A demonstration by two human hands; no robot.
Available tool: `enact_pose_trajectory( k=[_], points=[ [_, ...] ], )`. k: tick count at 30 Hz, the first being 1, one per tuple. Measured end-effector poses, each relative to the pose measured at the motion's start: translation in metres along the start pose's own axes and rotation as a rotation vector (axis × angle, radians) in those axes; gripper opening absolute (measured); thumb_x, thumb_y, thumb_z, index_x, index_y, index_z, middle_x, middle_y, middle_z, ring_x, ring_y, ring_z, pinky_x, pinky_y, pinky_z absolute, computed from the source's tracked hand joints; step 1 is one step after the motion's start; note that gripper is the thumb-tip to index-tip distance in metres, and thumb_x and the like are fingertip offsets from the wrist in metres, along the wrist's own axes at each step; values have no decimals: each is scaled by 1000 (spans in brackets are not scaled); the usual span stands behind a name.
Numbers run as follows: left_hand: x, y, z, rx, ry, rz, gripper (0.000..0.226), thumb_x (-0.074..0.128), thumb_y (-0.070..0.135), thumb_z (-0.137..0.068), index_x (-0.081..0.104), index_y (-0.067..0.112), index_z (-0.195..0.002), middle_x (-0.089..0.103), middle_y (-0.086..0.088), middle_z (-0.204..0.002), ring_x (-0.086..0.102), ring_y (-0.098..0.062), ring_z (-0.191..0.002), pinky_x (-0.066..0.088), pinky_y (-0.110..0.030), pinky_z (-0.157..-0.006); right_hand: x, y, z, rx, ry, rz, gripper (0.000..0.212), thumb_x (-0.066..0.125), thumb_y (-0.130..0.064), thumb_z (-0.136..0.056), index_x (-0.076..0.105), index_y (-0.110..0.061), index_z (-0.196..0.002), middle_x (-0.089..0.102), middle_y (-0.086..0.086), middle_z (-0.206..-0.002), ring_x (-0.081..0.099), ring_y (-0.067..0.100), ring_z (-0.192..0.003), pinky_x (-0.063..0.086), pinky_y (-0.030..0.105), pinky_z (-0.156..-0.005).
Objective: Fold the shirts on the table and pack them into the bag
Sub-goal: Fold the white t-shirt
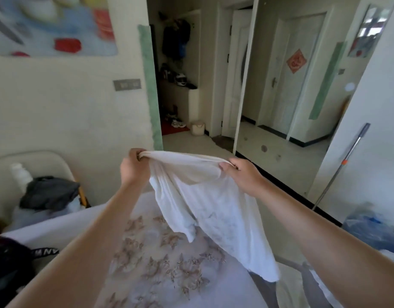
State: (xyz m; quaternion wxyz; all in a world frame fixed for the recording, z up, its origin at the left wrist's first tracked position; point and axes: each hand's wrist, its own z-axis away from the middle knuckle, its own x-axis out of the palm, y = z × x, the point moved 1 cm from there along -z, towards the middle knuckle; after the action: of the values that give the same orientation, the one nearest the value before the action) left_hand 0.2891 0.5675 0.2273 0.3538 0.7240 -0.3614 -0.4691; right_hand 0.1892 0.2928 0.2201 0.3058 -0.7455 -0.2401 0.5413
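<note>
Bare forearms nearest, stretched forward from the bottom edge over the table (147, 258), with a floral-patterned cloth spread on top of it. Left hand (133, 167) raised above the table's far edge, fingers curled tight round a bunched corner of the white shirt (205, 196). Right hand (242, 176) level with it, also above the far edge, thumb and fingers pinching the other end of the same upper hem. Shirt stretched between the two grips, sagging a little in the middle, hanging down and toward the camera from both hands. Lower part draped toward the table's right side, trailing hem low over the surface, contact not clear. One loose flap dangling above the table's middle. Off the table's left side: chair (36, 161) with a heap of dark clothes (49, 192) on the seat. At the table's near-left corner: black item (7, 263) with a white-lettered strap, blurred, kind not clear. Beyond the table's right side: crumpled blue-and-clear plastic (374, 227), and a metal pole (345, 165) leaning against the wall.
</note>
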Motion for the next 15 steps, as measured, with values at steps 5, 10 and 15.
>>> enact_pose_trajectory(
  k=[5,10,15],
  points=[
    [-68,33,-14,36,103,-59,20,50,13,-92,61,16,-108,61,-1,-91,55,-19,-74,36,-26,-53,8,-59,-36,-48,96,-190,48,55,-40,-99,37,-15,-62,35,-4,-60,36,11,-56,23,34,-57],
    [-145,47,-16,184,-19,-430,9,68,37,-87,64,30,-86,61,10,-75,58,-20,-76,41,-29,-61,9,-107,-53,-114,90,-375,26,58,-31,-97,76,-13,-91,70,1,-83,61,14,-77,43,30,-68],
    [-214,63,-6,285,-97,-613,35,49,41,-101,56,29,-69,57,10,-71,54,-23,-78,36,-33,-66,9,-138,-50,-116,98,-505,28,61,-38,-96,75,-22,-114,74,-10,-107,66,9,-102,53,36,-97]
  ],
)
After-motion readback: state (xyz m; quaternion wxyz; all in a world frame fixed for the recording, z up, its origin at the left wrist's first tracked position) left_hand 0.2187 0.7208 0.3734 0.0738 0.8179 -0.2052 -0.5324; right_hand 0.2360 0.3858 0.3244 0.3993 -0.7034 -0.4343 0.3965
